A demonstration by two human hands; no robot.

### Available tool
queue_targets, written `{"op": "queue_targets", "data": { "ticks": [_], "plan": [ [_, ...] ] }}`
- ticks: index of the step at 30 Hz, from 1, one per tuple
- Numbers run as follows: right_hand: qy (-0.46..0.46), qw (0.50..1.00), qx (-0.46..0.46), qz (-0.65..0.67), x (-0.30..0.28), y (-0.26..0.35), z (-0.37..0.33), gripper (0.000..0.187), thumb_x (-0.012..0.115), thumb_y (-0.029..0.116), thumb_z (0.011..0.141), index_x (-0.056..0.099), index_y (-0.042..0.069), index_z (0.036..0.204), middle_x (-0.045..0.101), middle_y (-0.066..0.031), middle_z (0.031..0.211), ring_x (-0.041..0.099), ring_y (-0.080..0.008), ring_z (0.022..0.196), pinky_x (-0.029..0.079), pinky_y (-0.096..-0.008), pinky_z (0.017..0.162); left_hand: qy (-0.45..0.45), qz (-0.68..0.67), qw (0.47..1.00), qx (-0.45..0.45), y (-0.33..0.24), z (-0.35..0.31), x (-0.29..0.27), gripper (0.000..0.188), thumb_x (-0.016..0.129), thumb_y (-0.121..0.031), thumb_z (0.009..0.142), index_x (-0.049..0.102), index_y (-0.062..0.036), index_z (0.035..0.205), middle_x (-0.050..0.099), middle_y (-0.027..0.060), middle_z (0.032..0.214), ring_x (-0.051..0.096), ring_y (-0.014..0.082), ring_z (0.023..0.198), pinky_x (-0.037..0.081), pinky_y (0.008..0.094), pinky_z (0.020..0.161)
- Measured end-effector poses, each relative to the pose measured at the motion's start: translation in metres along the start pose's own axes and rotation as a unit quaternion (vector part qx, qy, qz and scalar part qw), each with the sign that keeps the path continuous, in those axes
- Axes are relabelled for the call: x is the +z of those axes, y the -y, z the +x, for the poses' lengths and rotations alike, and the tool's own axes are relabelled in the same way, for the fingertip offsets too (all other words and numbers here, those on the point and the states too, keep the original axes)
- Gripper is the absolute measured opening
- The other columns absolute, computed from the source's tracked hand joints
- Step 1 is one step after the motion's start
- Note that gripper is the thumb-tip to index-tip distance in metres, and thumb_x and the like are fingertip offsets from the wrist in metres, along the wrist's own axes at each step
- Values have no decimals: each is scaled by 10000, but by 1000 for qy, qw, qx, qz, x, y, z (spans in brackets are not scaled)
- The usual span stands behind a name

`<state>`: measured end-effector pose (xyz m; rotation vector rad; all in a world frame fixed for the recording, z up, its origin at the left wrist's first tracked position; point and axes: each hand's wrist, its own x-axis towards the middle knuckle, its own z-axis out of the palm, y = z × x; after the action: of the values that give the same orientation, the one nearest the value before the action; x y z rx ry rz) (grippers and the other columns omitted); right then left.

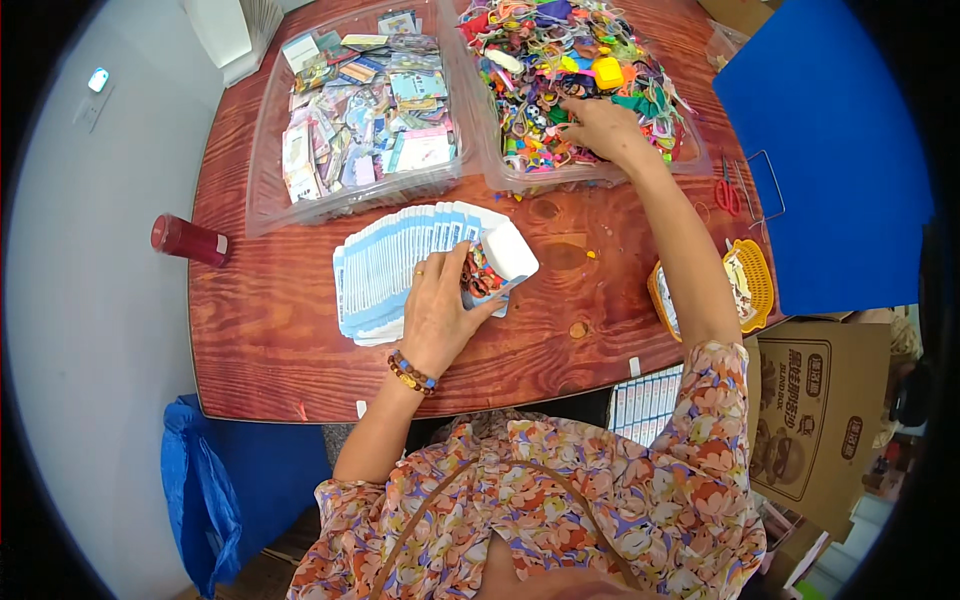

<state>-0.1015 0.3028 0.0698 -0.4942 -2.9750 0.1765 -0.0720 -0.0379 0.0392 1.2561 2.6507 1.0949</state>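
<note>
My left hand (435, 305) is closed around a small open carton (511, 250), white inside, with colourful trinkets (480, 275) showing in its mouth. Under and beside it, a fanned row of flat blue-and-white cartons (390, 265) lies on the table. My right hand (605, 130) reaches into the right-hand clear plastic bin (540, 178), its thumb and forefinger apart among the small toys and hair ties (540, 90). Whether the fingertips touch any one piece I cannot make out. A yellow block-shaped toy (607, 72) lies just beyond the hand.
Another clear bin (262, 190) holds many cards and small packets. A dark red cylinder (190, 240) stands at the table's left edge. Red scissors (728, 195) and a yellow basket (763, 285) are on the right. A printed cardboard box (825, 410) stands below the right edge.
</note>
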Motion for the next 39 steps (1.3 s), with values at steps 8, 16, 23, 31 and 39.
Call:
{"op": "queue_targets", "data": {
  "ticks": [8, 16, 23, 31, 39],
  "plan": [
    [49, 943, 24, 328, -29, -24, -6, 219, 662, 248, 912, 708, 42, 969, 724, -49, 896, 699, -160, 798, 524, -304, 617, -28, -21, 999, 6, 1, 15, 3, 774, 882, -241, 682, 511, 5, 1316, 558, 165, 1070, 564, 359, 968, 494, 450, 829],
    [64, 825, 18, 562, -79, 32, -73, 175, 645, 202, 969, 674, 34, 1011, 730, -60, 843, 709, -92, 704, 569, -203, 585, -30, 2, 998, 49, 0, 34, 23, 855, 903, -216, 626, 478, -38, 1347, 555, 162, 1088, 551, 374, 1003, 503, 451, 844],
    [169, 780, 76, 597, -52, 70, -112, 242, 651, 184, 961, 677, 35, 1149, 740, -61, 903, 710, -84, 734, 579, -211, 579, -37, -8, 998, 52, -6, 33, 27, 860, 900, -216, 628, 473, -29, 1352, 557, 166, 1077, 553, 375, 992, 507, 451, 834],
    [-19, 915, 82, 395, -43, 12, -67, 213, 625, 178, 925, 724, 50, 1062, 732, -57, 873, 683, -114, 704, 521, -265, 579, -11, 15, 1000, 21, 2, 29, 28, 865, 892, -228, 647, 463, -19, 1368, 556, 174, 1082, 552, 381, 967, 500, 461, 829],
    [139, 981, -86, -101, 4, -6, 7, 173, 589, 82, 826, 721, 150, 914, 728, -122, 922, 694, -320, 928, 478, -553, 945, 9, -22, 999, 29, -2, 14, 26, 845, 888, -232, 657, 470, -3, 1354, 550, 186, 1089, 543, 391, 981, 490, 469, 853]
  ]
}}
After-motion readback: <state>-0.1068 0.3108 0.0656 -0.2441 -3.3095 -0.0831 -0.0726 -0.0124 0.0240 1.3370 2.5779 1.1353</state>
